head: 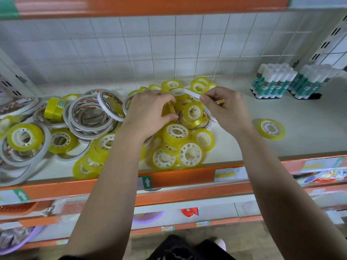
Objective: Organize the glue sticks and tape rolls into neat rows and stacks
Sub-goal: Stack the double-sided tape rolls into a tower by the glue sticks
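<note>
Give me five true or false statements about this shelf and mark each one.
1. The glue sticks stand upright at the back right of the shelf. True.
2. All the tape sits in neat stacks. False: most of it lies in a loose pile.
3. The right hand pinches a thin white roll. True.
4. The left hand lies flat and holds nothing. False: it grips a yellow roll.
5. A lone roll lies flat, right of the pile. True.
</note>
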Demonstrator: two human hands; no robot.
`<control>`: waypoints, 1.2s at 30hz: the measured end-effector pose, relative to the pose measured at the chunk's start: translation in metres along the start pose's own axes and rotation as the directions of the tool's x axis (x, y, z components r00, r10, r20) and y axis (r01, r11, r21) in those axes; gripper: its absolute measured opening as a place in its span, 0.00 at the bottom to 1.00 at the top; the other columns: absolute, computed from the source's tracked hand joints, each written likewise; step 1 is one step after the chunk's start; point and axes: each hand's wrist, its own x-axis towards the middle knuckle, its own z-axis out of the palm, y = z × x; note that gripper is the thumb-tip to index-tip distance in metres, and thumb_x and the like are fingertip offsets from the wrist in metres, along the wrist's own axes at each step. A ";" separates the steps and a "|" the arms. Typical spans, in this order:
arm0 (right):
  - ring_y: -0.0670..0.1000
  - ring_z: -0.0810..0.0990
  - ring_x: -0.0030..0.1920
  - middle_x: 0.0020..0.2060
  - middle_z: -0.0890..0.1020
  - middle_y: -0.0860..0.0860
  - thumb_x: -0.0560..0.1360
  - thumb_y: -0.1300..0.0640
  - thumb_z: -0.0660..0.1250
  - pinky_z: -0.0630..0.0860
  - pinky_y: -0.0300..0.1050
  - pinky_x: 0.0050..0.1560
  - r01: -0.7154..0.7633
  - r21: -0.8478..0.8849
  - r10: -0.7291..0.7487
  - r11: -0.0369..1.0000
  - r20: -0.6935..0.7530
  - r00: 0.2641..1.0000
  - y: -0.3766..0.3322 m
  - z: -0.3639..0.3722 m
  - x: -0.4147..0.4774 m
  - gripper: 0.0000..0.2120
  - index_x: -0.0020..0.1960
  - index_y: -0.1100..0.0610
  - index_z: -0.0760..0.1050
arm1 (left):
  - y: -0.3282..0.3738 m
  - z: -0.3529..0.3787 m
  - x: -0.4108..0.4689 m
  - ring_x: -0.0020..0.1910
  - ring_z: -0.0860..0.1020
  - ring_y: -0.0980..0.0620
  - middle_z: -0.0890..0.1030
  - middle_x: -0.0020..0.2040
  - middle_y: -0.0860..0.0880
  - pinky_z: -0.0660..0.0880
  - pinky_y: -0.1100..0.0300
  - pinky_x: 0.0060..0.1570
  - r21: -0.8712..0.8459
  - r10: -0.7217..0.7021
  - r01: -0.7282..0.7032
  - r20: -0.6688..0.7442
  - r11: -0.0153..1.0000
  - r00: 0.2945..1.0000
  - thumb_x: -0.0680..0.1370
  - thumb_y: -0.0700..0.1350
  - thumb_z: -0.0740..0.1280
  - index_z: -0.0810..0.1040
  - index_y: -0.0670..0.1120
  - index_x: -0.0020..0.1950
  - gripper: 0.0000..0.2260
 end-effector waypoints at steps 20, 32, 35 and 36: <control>0.37 0.77 0.41 0.43 0.78 0.42 0.72 0.54 0.73 0.77 0.46 0.51 0.052 0.039 -0.049 0.998 -0.075 0.996 0.000 -0.006 0.002 0.09 0.40 0.42 0.75 | 0.002 -0.016 -0.019 0.42 0.76 0.46 0.74 0.49 0.48 0.72 0.54 0.46 -0.227 -0.023 -0.032 -0.234 0.973 0.972 0.75 0.61 0.65 0.77 0.49 0.54 0.18; 0.40 0.77 0.47 0.43 0.78 0.39 0.77 0.56 0.67 0.72 0.37 0.52 0.204 -0.038 -0.204 0.978 0.021 0.979 0.010 -0.031 -0.008 0.03 0.48 0.51 0.80 | 0.021 -0.001 -0.015 0.45 0.71 0.56 0.74 0.51 0.47 0.63 0.66 0.45 -0.268 -0.029 -0.056 -0.301 0.962 0.953 0.76 0.55 0.69 0.80 0.48 0.54 0.13; 0.38 0.71 0.54 0.42 0.79 0.42 0.76 0.55 0.67 0.64 0.35 0.62 0.262 -0.162 -0.265 0.951 0.002 0.964 0.015 -0.037 -0.011 0.06 0.48 0.56 0.81 | 0.030 0.001 -0.014 0.47 0.72 0.54 0.72 0.51 0.48 0.63 0.65 0.45 -0.286 -0.021 -0.070 -0.301 0.956 0.953 0.77 0.54 0.69 0.80 0.47 0.53 0.12; 0.38 0.68 0.58 0.43 0.80 0.42 0.75 0.53 0.68 0.61 0.35 0.65 0.268 -0.189 -0.275 0.945 -0.011 0.961 0.016 -0.040 -0.011 0.07 0.48 0.55 0.82 | 0.033 0.002 -0.013 0.47 0.73 0.53 0.71 0.51 0.48 0.65 0.62 0.46 -0.293 -0.013 -0.078 -0.296 0.953 0.955 0.77 0.54 0.69 0.80 0.48 0.53 0.12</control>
